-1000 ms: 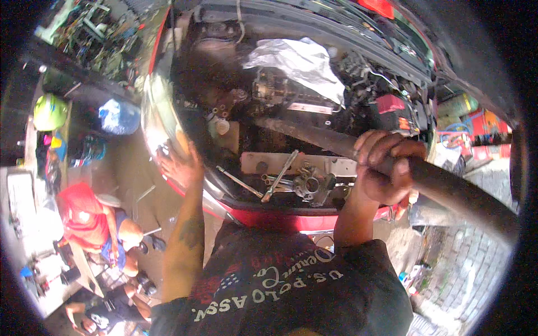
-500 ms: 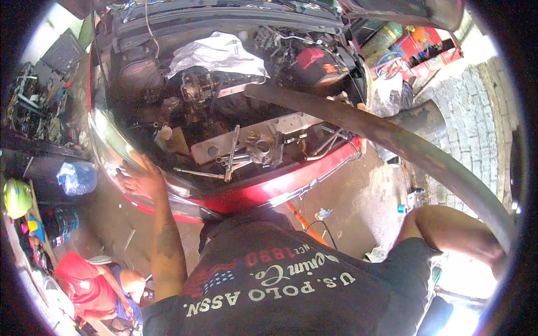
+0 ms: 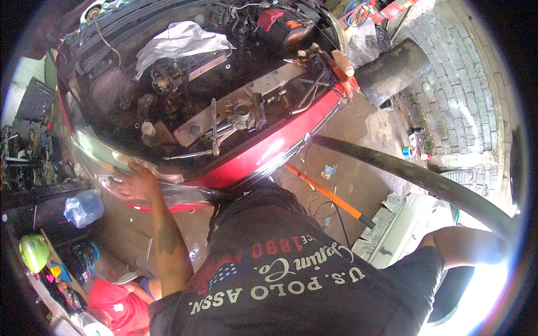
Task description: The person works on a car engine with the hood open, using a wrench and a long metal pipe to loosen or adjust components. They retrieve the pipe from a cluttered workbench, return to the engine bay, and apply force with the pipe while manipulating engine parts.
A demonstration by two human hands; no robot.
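My left hand (image 3: pixel 134 182) rests on the lower edge of the headlight (image 3: pixel 92 147) of a red car, its fingers apart and holding nothing. A long, dark, curved tube (image 3: pixel 412 169) stretches from the car's red front bumper (image 3: pixel 255 159) to the right rim, close to my right arm (image 3: pixel 468 246). My right hand lies outside the picture, so its grip does not show. On the front crossmember (image 3: pixel 269 84) sits a metal throttle body (image 3: pixel 242 113). A socket wrench (image 3: pixel 214 126) and another long metal tool (image 3: pixel 190 155) lie beside it.
A white cloth (image 3: pixel 179 43) covers part of the engine. An orange bar (image 3: pixel 330 196) slants across the floor beside a black cable. At lower left a co-worker in a red shirt (image 3: pixel 117 308) is near a green helmet-like object (image 3: pixel 33 253). A dark cylinder (image 3: pixel 392 73) lies at right.
The tube's far end has swung from over the engine bay toward me, to the front bumper. My view has shifted right; my left hand stays at the headlight.
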